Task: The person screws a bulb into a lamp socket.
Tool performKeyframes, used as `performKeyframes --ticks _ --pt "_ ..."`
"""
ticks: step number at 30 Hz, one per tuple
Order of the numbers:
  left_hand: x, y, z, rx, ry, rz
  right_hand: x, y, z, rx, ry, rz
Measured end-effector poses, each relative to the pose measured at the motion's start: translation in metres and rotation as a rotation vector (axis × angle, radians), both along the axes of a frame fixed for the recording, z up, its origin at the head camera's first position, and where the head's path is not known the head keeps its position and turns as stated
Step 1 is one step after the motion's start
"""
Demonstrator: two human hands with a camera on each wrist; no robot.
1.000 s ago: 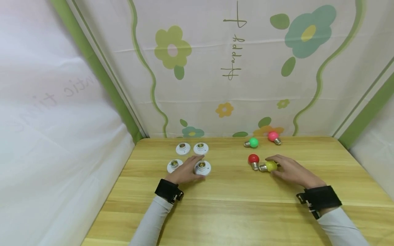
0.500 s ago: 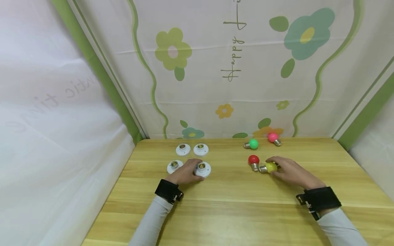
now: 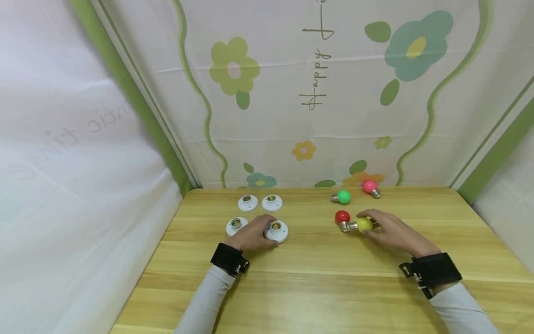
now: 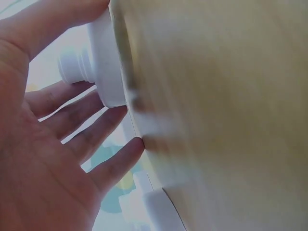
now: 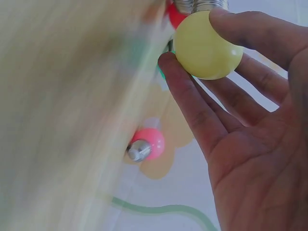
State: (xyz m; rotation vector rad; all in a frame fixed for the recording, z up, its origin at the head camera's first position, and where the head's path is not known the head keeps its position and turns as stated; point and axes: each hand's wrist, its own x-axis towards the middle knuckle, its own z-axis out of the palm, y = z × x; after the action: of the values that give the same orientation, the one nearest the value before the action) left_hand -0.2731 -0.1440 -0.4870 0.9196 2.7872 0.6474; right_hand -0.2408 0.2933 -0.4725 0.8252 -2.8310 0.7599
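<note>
My left hand (image 3: 252, 233) holds a round white lamp socket (image 3: 281, 234) by its rim, thumb on the near side and fingers on the far side. The left wrist view shows that socket's white base (image 4: 107, 62) between thumb and fingers. With thumb and fingers my right hand (image 3: 392, 230) pinches a yellow light bulb (image 3: 364, 225), whose metal screw base points left. Close beside that base lies a red bulb (image 3: 342, 216); in the head view the two overlap. The yellow globe (image 5: 207, 45) fills the grip in the right wrist view.
Behind and left of my left hand, more white sockets (image 3: 248, 202) sit on the wooden table (image 3: 300, 287). A green bulb (image 3: 344, 196) and a pink bulb (image 3: 369, 187) lie near the back edge, before a flowered cloth (image 3: 267, 116).
The yellow bulb has shifted slightly left and up in my right hand, towards the red bulb, which has moved a little. The held socket has shifted slightly right.
</note>
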Motion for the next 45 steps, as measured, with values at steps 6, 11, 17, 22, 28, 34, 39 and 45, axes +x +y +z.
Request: performKeyframes --ticks 6,11,17,22,28,34,39,45 --pt "-0.001 0.005 -0.002 0.038 0.034 -0.041 0.001 -0.007 0.006 -0.015 0.006 0.015" --pt "0.000 0.009 -0.003 0.087 0.052 -0.083 0.000 -0.014 0.009 -0.026 0.027 0.040" --pt "0.001 0.016 -0.005 0.111 0.066 -0.100 -0.002 -0.022 0.014 -0.040 0.046 0.059" --pt "0.002 0.024 -0.001 0.121 0.045 -0.102 -0.004 -0.029 0.018 -0.040 0.056 0.067" --pt "0.001 0.031 0.003 0.129 0.036 -0.106 -0.006 -0.033 0.018 -0.053 0.078 0.088" --pt "0.001 0.039 0.003 0.141 0.028 -0.119 -0.008 -0.036 0.018 -0.053 0.110 0.107" --pt "0.001 0.045 0.002 0.140 0.047 -0.132 -0.009 -0.043 0.021 -0.060 0.114 0.117" --pt "0.001 0.052 0.004 0.148 0.044 -0.138 -0.010 -0.056 0.029 -0.055 0.154 0.154"
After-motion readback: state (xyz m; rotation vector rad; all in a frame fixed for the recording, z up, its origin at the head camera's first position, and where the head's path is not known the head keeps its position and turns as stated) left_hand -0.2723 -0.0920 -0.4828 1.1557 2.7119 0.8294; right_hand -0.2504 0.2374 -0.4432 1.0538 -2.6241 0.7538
